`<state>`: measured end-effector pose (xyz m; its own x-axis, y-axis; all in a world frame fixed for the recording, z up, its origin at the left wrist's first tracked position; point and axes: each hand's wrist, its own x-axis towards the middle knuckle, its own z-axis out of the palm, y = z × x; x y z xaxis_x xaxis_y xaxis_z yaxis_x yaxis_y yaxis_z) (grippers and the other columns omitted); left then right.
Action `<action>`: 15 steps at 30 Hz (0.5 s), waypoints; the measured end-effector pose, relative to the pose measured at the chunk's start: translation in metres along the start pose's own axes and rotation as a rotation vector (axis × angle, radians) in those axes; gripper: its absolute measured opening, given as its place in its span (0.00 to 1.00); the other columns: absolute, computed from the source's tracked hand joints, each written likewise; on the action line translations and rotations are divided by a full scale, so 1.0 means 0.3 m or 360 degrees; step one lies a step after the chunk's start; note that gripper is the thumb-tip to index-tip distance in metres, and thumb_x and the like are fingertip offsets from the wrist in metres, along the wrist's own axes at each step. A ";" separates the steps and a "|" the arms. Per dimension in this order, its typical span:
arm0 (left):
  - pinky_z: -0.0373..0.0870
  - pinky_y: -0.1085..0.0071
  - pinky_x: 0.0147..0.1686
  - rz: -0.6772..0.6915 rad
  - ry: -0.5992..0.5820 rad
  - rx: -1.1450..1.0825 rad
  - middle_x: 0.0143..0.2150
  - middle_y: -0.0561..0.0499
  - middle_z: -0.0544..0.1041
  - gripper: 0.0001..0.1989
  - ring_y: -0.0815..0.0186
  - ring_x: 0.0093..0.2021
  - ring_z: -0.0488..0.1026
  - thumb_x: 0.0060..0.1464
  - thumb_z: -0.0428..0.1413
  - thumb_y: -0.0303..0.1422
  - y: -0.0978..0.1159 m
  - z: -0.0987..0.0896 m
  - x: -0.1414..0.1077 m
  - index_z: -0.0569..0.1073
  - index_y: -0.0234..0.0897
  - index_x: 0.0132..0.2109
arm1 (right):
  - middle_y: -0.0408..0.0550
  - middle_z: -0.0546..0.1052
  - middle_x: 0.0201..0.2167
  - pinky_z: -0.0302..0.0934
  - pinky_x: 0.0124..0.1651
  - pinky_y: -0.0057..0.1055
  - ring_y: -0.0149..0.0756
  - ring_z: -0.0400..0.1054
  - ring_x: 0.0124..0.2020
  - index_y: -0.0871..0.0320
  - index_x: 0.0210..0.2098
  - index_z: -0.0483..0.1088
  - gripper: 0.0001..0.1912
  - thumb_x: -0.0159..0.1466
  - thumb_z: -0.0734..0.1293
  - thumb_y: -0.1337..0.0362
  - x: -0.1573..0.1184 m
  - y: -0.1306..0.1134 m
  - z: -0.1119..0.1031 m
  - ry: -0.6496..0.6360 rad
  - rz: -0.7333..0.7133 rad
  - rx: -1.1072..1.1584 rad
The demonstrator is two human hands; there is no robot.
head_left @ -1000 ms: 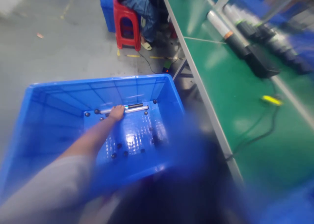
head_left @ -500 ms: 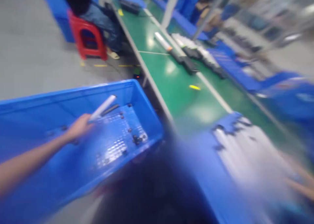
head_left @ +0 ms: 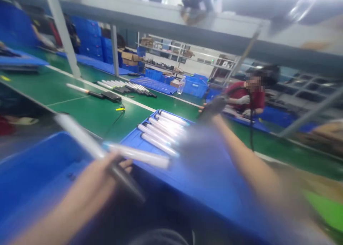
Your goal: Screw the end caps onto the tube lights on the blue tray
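Note:
My left hand is closed around a white tube with a black handle and a second white tube that crosses it. This hand is between the blue bin and a blue tray. Several white tubes with black end caps lie side by side on that tray. Past the tray, my right hand is closed around a dark, elongated object, too blurred to name. A black cable runs close by it.
A blue bin stands at the left. The green bench carries more white tubes with black handles and a yellow piece. A grey beam crosses above. Opposite sits a co-worker in red with gloved hands.
My view has swung from the bin to the right. My left hand has come out of the bin with the tubes. My right hand has moved from the tubes on the tray to the dark object.

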<state>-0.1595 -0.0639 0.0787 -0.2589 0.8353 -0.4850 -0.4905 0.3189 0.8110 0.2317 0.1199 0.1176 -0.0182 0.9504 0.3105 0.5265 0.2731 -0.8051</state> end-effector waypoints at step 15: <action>0.83 0.70 0.33 -0.0284 -0.0440 -0.0008 0.33 0.46 0.81 0.05 0.64 0.30 0.82 0.68 0.57 0.25 -0.311 0.402 -0.054 0.74 0.30 0.40 | 0.58 0.57 0.78 0.54 0.76 0.55 0.57 0.53 0.77 0.50 0.73 0.62 0.44 0.63 0.75 0.43 -0.720 -0.159 0.078 -0.0755 -0.0617 -0.0834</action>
<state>-0.0092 -0.0534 0.0503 0.0672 0.8566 -0.5116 -0.5123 0.4696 0.7191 0.1907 -0.0951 0.0771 -0.5782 0.7965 0.1767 0.7369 0.6028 -0.3059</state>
